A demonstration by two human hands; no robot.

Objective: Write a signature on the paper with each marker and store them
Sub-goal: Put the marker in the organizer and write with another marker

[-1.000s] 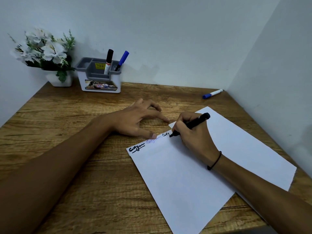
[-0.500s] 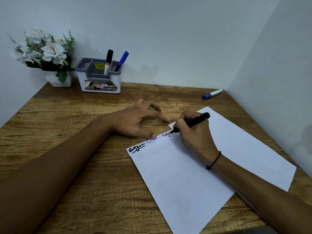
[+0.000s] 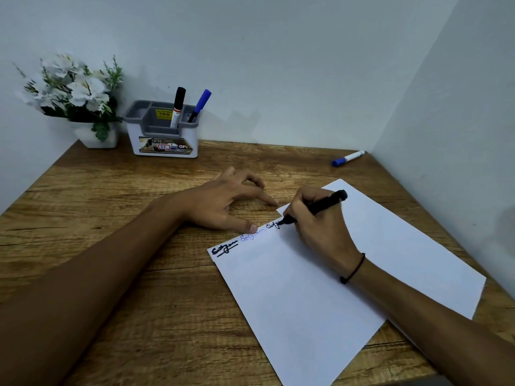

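head view, looking down, near wooden desk (image 3: 117, 246)

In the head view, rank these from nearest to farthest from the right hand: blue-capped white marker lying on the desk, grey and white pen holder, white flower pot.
From the right hand:
1. Blue-capped white marker, far right corner.
2. Grey and white pen holder, back left.
3. White flower pot, far left corner.

Wooden desk (image 3: 117, 274), white paper (image 3: 320, 288), grey organizer (image 3: 164, 135), flower pot (image 3: 97, 139), blue-capped marker (image 3: 347, 158)
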